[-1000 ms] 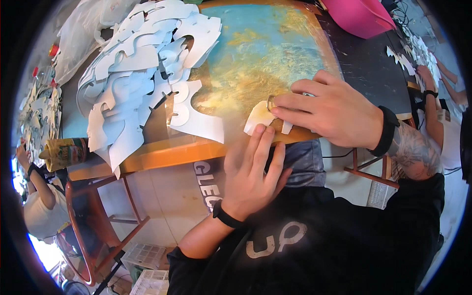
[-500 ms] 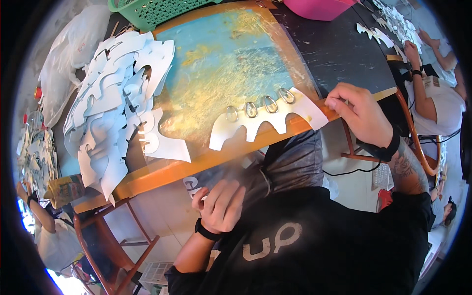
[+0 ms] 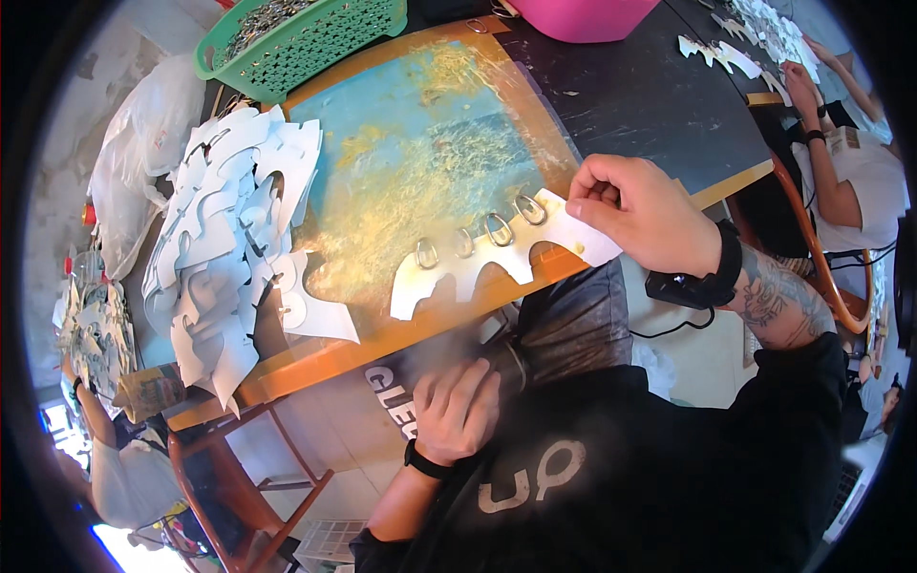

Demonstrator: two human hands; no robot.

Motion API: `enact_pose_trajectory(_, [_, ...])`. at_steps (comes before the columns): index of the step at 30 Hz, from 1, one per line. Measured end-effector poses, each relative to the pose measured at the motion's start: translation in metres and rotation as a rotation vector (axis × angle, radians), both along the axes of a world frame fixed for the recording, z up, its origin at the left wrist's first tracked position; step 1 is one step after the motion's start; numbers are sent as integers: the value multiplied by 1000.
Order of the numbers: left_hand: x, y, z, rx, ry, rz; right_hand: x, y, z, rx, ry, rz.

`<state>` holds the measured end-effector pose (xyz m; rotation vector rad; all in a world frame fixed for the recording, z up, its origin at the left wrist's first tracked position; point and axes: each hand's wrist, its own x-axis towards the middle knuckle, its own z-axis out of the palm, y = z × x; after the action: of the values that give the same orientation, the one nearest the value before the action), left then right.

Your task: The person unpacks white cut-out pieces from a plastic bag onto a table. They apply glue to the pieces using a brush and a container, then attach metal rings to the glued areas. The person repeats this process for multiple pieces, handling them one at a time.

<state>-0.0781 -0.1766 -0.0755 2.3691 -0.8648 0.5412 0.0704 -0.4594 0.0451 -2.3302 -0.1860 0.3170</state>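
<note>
Grey wall (image 3: 78, 119); pale floor (image 3: 709, 358); brown-framed chair (image 3: 212, 492); bright light (image 3: 132, 548).

Rings (image 3: 498, 242) line a cutout's (image 3: 517, 261) far side at the counter's (image 3: 325, 361) front edge; a pile (image 3: 229, 215) lies left, a basket (image 3: 315, 40) stands behind.

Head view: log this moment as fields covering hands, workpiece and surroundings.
Left hand: below the table edge, fingers curled; contents unclear
Right hand: at the right end of the white scalloped piece; grip unclear
Rings: four oval metal rings along its upper edge
Left side: heap of white cut pieces
Far side: green basket of metal parts, pink tub
</note>
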Motion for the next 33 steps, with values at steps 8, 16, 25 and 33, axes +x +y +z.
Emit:
enact_pose_trajectory(8, [-5, 11, -1, 25, 58, -70, 9, 6, 25, 62, -429, 236])
enact_pose_trajectory(16, [-13, 20, 12, 75, 128, -68, 102, -128, 44, -205, -331, 32])
enact_pose_trajectory(25, [-20, 45, 5, 197, 154, -1, 143, -283, 26, -736, -764, -320])
enact_pose_trajectory(33, [-25, 92, 29, 198, -6, 365, 25, -206, 12, -586, -645, -350])
